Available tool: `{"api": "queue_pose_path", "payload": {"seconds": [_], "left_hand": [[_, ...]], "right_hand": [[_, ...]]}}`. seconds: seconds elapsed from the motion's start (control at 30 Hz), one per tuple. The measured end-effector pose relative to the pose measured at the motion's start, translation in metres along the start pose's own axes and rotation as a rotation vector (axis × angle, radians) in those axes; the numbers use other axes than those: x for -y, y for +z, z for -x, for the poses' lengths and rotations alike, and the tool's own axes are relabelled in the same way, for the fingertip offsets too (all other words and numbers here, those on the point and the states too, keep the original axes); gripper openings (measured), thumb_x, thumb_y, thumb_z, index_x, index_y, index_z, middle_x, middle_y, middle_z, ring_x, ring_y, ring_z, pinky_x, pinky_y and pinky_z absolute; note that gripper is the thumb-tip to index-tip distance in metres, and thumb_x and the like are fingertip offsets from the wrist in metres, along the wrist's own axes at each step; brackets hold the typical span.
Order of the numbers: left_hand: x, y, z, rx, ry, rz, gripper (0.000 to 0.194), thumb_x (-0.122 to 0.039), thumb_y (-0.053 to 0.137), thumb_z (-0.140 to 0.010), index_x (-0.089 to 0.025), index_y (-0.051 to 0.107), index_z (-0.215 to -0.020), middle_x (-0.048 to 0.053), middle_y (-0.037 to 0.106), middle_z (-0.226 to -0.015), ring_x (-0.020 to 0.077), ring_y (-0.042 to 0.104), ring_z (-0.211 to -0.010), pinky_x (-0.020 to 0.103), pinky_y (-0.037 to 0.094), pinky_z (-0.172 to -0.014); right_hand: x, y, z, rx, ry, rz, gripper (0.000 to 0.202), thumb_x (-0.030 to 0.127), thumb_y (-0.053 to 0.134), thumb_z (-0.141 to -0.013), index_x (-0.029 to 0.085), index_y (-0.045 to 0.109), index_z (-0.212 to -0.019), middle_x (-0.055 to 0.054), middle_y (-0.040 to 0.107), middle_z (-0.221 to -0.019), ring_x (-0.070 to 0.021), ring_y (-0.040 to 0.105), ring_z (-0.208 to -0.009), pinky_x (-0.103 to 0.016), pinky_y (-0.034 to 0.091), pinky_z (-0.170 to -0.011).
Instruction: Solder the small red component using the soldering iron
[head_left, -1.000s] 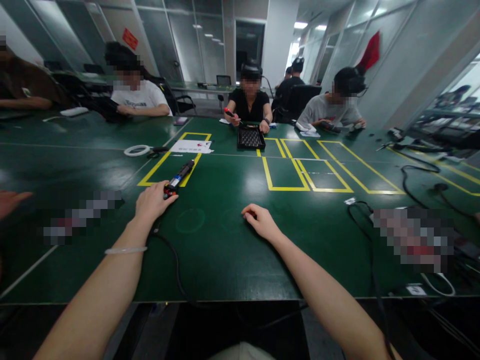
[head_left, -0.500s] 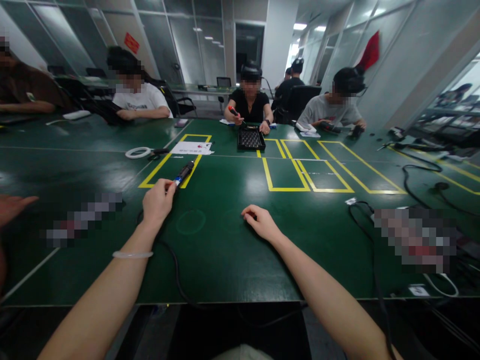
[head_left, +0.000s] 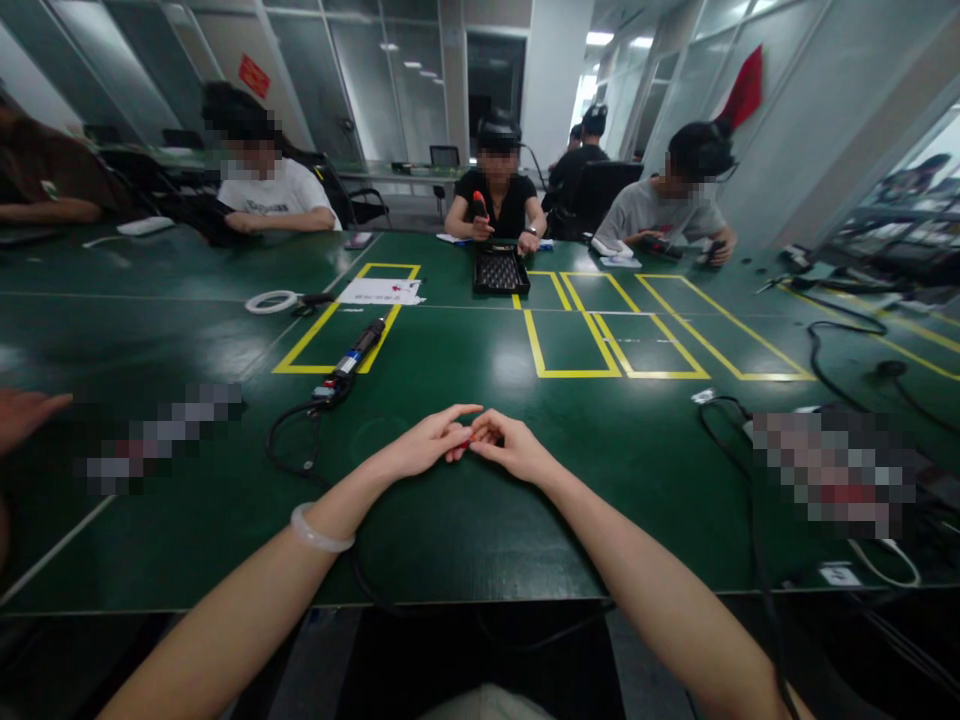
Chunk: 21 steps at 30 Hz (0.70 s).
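A small red piece [head_left: 466, 443], mostly hidden (I can't make out its shape), shows between the left hand [head_left: 427, 442] and right hand [head_left: 519, 450]; a slim black-and-blue corded tool [head_left: 352, 360] lies slanted on the green table [head_left: 480, 540].

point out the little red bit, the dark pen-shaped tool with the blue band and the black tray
little red bit [head_left: 466, 443]: head view, on its visible part
dark pen-shaped tool [head_left: 355, 353]: head view, mid-body
black tray [head_left: 501, 291]: head view, on its near wall
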<state>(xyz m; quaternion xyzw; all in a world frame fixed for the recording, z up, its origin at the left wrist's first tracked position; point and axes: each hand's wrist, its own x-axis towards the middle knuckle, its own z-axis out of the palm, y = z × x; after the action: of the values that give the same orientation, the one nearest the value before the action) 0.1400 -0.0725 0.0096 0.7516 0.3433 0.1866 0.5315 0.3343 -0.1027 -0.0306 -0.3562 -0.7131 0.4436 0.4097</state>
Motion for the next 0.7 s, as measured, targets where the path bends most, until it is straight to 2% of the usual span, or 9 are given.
{"api": "queue_pose_path", "payload": {"seconds": [0.27, 0.43, 0.57, 0.7], "left_hand": [[-0.0052, 0.0047, 0.0034, 0.017, 0.006, 0.002, 0.059, -0.046, 0.046, -0.091, -0.014, 0.038, -0.14, -0.003, 0.053, -0.065, 0.0102, 0.048, -0.059, 0.023, 0.038, -0.058], [-0.0031, 0.0055, 0.0038, 0.006, 0.018, -0.046, 0.059, -0.048, 0.041, -0.093, -0.015, 0.038, -0.141, -0.002, 0.056, -0.067, 0.0113, 0.051, -0.059, 0.025, 0.041, -0.06], [-0.003, 0.0044, 0.006, -0.073, 0.077, -0.189, 0.052, -0.046, 0.034, -0.095, -0.021, 0.039, -0.141, 0.001, 0.062, -0.079, 0.0133, 0.058, -0.069, 0.028, 0.046, -0.07], [-0.008, 0.0049, 0.0101, -0.223, 0.229, -0.491, 0.042, -0.044, 0.052, -0.089, -0.026, 0.052, -0.126, 0.004, 0.062, -0.099, 0.0169, 0.059, -0.087, 0.029, 0.046, -0.077]], "right_hand": [[-0.0046, 0.0005, -0.0007, 0.019, 0.019, -0.099, 0.02, 0.028, 0.065, -0.082, 0.016, 0.054, -0.094, 0.0, 0.06, -0.08, -0.0106, 0.055, -0.069, -0.025, 0.046, -0.068], [-0.0006, -0.0006, -0.0007, 0.046, 0.017, -0.143, 0.02, 0.03, 0.064, -0.083, 0.016, 0.056, -0.096, -0.002, 0.064, -0.081, -0.0116, 0.058, -0.071, -0.026, 0.046, -0.07], [-0.0003, -0.0023, -0.0027, -0.002, 0.101, -0.271, 0.026, 0.037, 0.069, -0.079, 0.016, 0.057, -0.09, -0.001, 0.065, -0.075, -0.012, 0.06, -0.068, -0.026, 0.047, -0.067], [-0.0006, -0.0063, -0.0043, -0.078, 0.174, -0.42, 0.033, 0.043, 0.073, -0.075, 0.016, 0.059, -0.088, -0.001, 0.067, -0.073, -0.012, 0.061, -0.065, -0.027, 0.05, -0.068]]}}
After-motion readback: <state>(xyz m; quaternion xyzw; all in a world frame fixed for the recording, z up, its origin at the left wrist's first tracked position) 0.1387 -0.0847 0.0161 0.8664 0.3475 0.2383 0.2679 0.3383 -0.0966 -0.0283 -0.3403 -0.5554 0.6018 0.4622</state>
